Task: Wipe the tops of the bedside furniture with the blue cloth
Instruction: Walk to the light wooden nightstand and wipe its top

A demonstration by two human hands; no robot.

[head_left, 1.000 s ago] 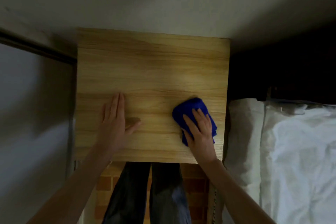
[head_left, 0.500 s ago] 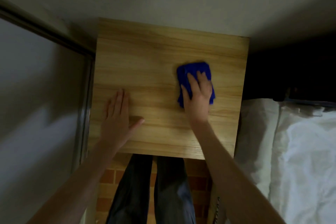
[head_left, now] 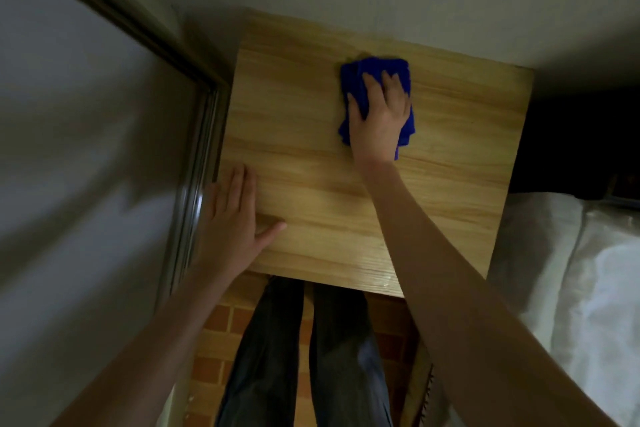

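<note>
A light wooden bedside cabinet top fills the middle of the head view, set against the wall. The folded blue cloth lies flat on its far part, right of centre. My right hand presses down on the cloth with spread fingers, covering most of it. My left hand rests flat, palm down, on the near left edge of the top, fingers apart and holding nothing.
A metal-framed sliding door runs close along the cabinet's left side. A bed with white bedding lies to the right. A dark gap sits behind the bed. My legs stand on orange brick-pattern floor.
My right hand has slid the blue cloth away from me, from the near right part of the top to the far part near the wall. My left hand stayed flat near the front left edge.
</note>
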